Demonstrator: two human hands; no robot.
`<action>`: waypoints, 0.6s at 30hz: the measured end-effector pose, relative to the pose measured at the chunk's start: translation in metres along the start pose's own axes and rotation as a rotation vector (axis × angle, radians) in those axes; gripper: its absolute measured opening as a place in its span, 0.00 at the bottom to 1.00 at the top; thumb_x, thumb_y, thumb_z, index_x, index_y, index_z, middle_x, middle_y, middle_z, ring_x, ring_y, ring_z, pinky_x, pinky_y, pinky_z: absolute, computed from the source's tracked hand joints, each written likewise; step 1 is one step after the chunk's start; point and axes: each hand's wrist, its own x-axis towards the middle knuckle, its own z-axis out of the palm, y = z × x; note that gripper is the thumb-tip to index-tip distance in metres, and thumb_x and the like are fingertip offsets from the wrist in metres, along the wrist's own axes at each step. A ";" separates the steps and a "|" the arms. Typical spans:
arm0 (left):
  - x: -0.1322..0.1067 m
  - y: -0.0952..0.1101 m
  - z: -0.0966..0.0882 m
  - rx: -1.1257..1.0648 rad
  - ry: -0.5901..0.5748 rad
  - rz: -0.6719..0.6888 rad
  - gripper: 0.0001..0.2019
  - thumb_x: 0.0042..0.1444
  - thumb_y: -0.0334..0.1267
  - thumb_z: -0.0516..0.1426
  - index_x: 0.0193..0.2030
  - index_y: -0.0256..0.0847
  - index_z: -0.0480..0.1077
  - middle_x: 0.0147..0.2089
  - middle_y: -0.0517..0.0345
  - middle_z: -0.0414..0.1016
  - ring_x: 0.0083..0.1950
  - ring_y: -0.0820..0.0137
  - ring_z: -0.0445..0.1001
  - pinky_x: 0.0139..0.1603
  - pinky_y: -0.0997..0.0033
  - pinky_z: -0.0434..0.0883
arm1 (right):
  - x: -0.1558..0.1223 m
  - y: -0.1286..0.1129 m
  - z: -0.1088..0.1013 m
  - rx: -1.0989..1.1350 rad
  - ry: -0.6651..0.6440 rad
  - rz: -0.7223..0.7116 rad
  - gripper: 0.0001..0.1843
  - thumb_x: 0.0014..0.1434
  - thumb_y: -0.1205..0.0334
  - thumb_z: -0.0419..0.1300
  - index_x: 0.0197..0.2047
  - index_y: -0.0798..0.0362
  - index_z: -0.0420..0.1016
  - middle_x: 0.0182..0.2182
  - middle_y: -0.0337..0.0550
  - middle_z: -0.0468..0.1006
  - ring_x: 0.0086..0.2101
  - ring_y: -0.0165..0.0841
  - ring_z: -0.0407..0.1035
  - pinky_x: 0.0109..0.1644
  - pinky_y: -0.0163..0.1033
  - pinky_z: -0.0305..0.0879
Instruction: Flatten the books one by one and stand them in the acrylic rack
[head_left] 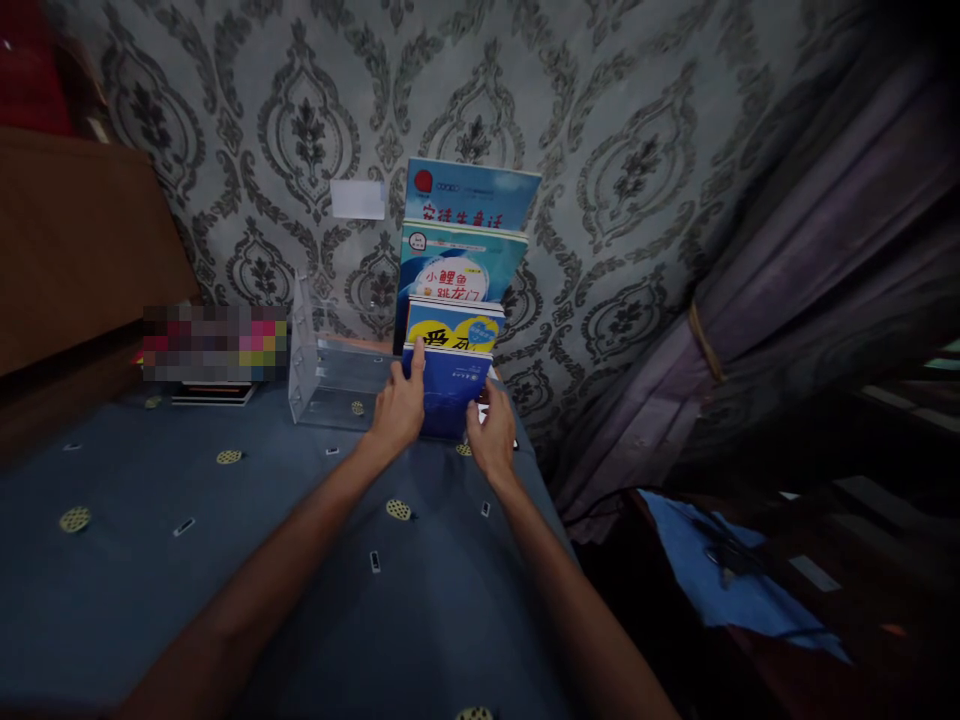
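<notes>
A dark blue book (450, 395) stands upright at the front of a row of books. My left hand (401, 400) grips its left edge, with a finger up along the cover. On the opposite edge is my right hand (493, 430), fingers curled around the side. Behind it rise a blue and yellow book (450, 325), a teal book (465, 260) and a taller blue book (472, 195), each higher than the one in front. A clear plastic rack (304, 370) extends to the left of the books, its right part hidden behind them.
The patterned blue tablecloth (300, 560) covers the surface below my arms. Books (214, 393) lie stacked at the left, partly blurred out, beside a brown box (82, 240). A tied curtain (645, 360) hangs at the right, and patterned wallpaper (307, 130) backs the table.
</notes>
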 end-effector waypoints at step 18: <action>0.000 0.003 -0.003 0.067 -0.008 -0.013 0.43 0.64 0.25 0.46 0.78 0.49 0.24 0.60 0.38 0.65 0.50 0.57 0.80 0.51 0.59 0.76 | -0.001 0.007 0.010 0.165 0.071 0.064 0.23 0.59 0.61 0.55 0.57 0.54 0.72 0.49 0.54 0.77 0.47 0.44 0.73 0.50 0.53 0.73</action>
